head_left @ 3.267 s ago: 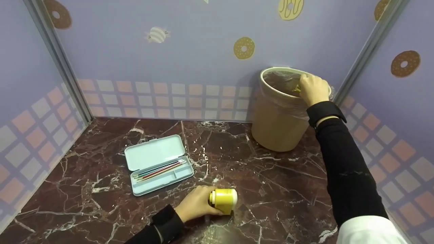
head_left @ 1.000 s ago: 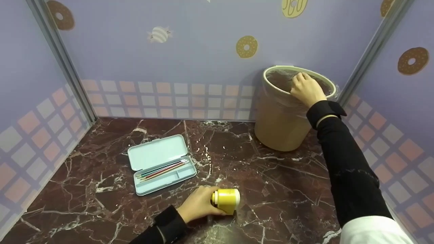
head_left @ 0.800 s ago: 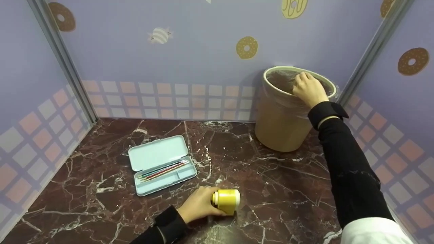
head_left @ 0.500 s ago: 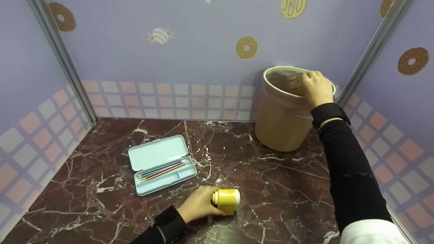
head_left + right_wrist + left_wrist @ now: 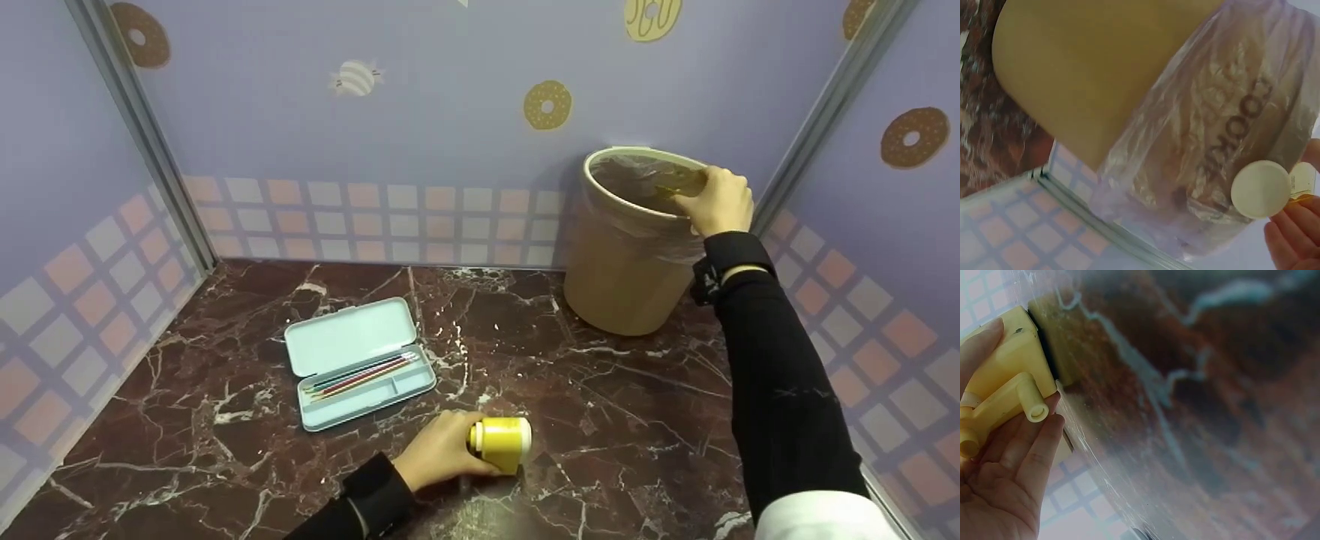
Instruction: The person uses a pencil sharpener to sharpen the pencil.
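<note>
My left hand [image 5: 439, 454] grips a yellow crank pencil sharpener [image 5: 499, 442] on the table. In the left wrist view, the sharpener's crank handle [image 5: 1033, 402] points out past the palm. At the right, my right hand [image 5: 720, 201] is over the rim of a beige trash bin [image 5: 626, 277]. Its fingers hold a small yellow shavings drawer [image 5: 666, 191], tilted over the opening. The drawer's round cream end [image 5: 1261, 189] shows in the right wrist view, with the fingertips behind it. Part of the drawer is hidden by the hand.
A light blue pencil case [image 5: 349, 337] lies open left of the sharpener, with several pencils [image 5: 360, 377] inside. Small pale bits [image 5: 457, 341] are scattered on the marbled table. A clear bag lines the bin. Patterned panels [image 5: 450, 112] enclose the back and sides.
My right hand has shifted right along the bin's rim and turned, so the yellow drawer shows again. The left hand and the sharpener stay in place.
</note>
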Demonstrator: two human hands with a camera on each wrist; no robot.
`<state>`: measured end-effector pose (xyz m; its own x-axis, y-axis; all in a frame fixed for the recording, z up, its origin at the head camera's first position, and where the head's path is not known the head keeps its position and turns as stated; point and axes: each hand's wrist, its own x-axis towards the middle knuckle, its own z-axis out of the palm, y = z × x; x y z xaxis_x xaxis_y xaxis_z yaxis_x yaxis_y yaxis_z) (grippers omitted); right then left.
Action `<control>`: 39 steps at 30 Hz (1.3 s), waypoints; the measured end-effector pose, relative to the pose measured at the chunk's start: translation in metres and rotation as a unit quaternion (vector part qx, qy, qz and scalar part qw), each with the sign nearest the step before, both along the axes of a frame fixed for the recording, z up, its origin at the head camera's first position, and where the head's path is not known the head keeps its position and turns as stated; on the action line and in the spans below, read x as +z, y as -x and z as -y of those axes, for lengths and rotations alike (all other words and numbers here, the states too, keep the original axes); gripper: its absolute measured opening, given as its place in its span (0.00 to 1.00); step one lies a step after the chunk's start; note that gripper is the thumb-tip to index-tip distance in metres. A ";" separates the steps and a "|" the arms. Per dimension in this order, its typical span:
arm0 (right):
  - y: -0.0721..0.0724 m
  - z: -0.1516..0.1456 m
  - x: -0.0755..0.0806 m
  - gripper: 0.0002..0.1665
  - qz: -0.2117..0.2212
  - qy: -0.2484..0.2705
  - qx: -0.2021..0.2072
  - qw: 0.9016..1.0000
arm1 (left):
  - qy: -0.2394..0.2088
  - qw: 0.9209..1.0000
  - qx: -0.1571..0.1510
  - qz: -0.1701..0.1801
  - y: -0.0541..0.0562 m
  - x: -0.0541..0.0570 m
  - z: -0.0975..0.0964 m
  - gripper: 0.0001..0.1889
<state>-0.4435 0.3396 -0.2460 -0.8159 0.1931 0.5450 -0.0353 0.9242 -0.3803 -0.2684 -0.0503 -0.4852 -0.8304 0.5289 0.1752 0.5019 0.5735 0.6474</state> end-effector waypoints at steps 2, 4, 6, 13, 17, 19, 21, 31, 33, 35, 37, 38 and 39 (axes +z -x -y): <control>-0.001 -0.002 -0.002 0.27 0.002 0.022 -0.003 1.000 | 0.000 1.000 0.000 0.001 0.000 0.000 0.000 0.31; -0.003 -0.002 -0.003 0.28 0.003 0.041 -0.004 0.999 | 0.000 1.000 0.000 0.002 -0.001 0.000 -0.001 0.30; -0.004 -0.003 -0.004 0.31 0.003 0.056 -0.002 0.998 | 0.000 1.000 -0.001 0.002 -0.001 0.000 -0.001 0.29; -0.011 -0.003 -0.006 0.32 -0.022 0.083 0.018 0.996 | 0.002 1.000 -0.003 0.004 -0.001 0.001 -0.002 0.26; -0.017 0.000 -0.007 0.29 -0.047 0.076 0.036 0.995 | -0.003 1.000 -0.005 0.010 -0.001 0.002 -0.002 0.26; -0.021 0.002 -0.008 0.27 -0.059 0.074 0.051 0.994 | -0.003 1.000 -0.005 0.009 -0.001 0.002 -0.002 0.27; -0.025 0.005 -0.009 0.25 -0.070 0.077 0.071 0.992 | -0.002 1.000 -0.006 0.004 -0.001 0.002 -0.002 0.27; -0.053 0.026 -0.039 0.30 -0.071 0.107 0.170 0.977 | -0.006 1.000 -0.004 -0.003 0.000 0.001 0.001 0.27; -0.062 0.030 -0.051 0.32 -0.058 0.106 0.181 0.976 | -0.007 1.000 -0.004 0.000 0.000 0.000 0.001 0.26; -0.070 0.035 -0.065 0.33 -0.041 0.106 0.199 0.973 | -0.008 1.000 -0.004 0.004 0.000 0.000 0.000 0.26; -0.080 0.040 -0.079 0.34 -0.019 0.113 0.219 0.969 | -0.009 1.000 -0.004 0.009 -0.001 0.000 0.000 0.25; -0.085 0.042 -0.087 0.34 -0.009 0.115 0.228 0.967 | -0.009 1.000 -0.004 0.010 -0.001 0.000 -0.001 0.26; -0.090 0.044 -0.094 0.34 0.002 0.119 0.236 0.964 | -0.009 1.000 -0.004 0.012 -0.002 -0.001 -0.001 0.26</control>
<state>-0.3536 0.2951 -0.3402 -0.8450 -0.0819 0.5285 -0.4300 0.6917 -0.5802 -0.2667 -0.0491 -0.4859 -0.8306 0.5319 0.1649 0.4903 0.5581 0.6694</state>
